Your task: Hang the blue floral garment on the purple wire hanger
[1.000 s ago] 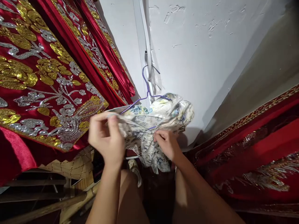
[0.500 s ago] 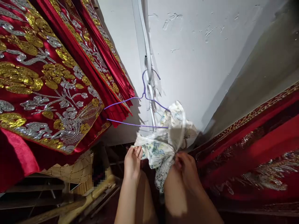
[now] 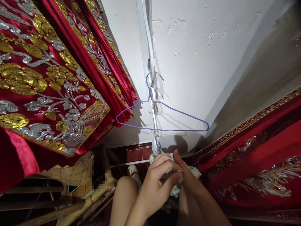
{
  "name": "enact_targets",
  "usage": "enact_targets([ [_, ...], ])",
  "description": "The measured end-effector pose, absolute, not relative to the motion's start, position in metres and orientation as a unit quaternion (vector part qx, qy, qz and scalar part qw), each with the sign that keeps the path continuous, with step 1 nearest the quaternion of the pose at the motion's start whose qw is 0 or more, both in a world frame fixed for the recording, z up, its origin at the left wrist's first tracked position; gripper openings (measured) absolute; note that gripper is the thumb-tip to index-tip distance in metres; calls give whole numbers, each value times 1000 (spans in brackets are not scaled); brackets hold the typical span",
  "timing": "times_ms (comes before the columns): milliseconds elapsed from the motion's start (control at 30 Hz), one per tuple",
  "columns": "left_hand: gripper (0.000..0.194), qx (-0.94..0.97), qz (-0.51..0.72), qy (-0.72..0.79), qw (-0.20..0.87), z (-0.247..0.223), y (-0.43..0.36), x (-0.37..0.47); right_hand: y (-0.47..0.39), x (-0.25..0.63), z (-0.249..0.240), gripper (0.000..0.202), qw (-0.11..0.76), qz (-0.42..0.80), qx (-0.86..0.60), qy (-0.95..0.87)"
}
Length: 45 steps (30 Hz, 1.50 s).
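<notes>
A white garment with a blue, green and yellow floral print point(image 3: 194, 172) is bunched up low over my lap. My left hand point(image 3: 158, 185) curls its fingers and thumb around a gathered part of it. Partly behind that, my right hand point(image 3: 188, 175) grips the same cloth from the other side, one finger pointing up; most of its fingers are hidden. Just above both hands, a bare purple wire hanger point(image 3: 178, 130) hangs by its hook from a white metal strip point(image 3: 151, 47) at the wall.
Red cloth with gold and silver sequin embroidery point(image 3: 54, 75) hangs on the left. More red embroidered fabric point(image 3: 263, 157) hangs on the right. A bamboo chair point(image 3: 77, 207) stands at lower left. A pale clog point(image 3: 133, 170) shows on a foot beside my knee.
The floral garment has come off the right side of the hanger and down to my lap. My hands have drawn together, the left moving right, and bunched the cloth.
</notes>
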State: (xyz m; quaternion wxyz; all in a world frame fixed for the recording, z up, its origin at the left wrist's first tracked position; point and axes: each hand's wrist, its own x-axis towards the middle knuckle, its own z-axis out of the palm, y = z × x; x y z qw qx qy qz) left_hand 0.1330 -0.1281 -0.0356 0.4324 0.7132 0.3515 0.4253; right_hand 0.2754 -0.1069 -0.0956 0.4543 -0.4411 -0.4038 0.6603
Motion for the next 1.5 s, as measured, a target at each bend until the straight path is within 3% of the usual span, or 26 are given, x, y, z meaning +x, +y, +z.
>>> enact_targets([
  [100, 30, 705, 463, 389, 370, -32, -124, 115, -105, 269, -73, 51, 407, 744, -346, -401],
  [167, 44, 704, 445, 395, 387, -32, -118, 102, -104, 268, -52, 43, 332, 765, -292, -469],
  [267, 62, 754, 318, 339, 464, -32, -113, 86, -104, 279, -16, 28, 218, 728, -267, -593],
  [333, 64, 791, 239, 311, 469, -36, -113, 78, -107, 294, 7, 18, 203, 666, -298, -653],
  [433, 41, 819, 168, 377, 398, -44, -113, 65, -108, 328, 31, 11, 282, 504, -387, -719],
  [567, 27, 817, 138, 443, 343, -44, -112, 55, -89, 379, 37, 5, 490, 282, -511, -647],
  [667, 26, 827, 198, 418, 319, -30, -116, 66, -49, 407, 30, 3, 615, 255, -498, -556],
  [767, 28, 844, 266, 365, 289, -14, -122, 84, 2, 413, 29, 8, 646, 335, -416, -546],
  [900, 34, 801, 391, 378, 249, -3, -128, 87, 49, 385, 35, 22, 538, 513, -352, -568],
  [1100, 30, 704, 464, 490, 222, -3, -129, 50, 41, 335, 42, 27, 386, 623, -339, -589],
  [1200, 29, 708, 422, 523, 216, -7, -119, 25, 34, 334, 47, 39, 378, 620, -325, -606],
  [1367, 22, 796, 202, 522, 231, -28, -76, -17, 33, 350, 61, 42, 359, 572, -375, -636],
  [1500, 16, 786, 260, 535, 167, -34, -34, -34, 30, 361, 80, 34, 349, 499, -402, -684],
])
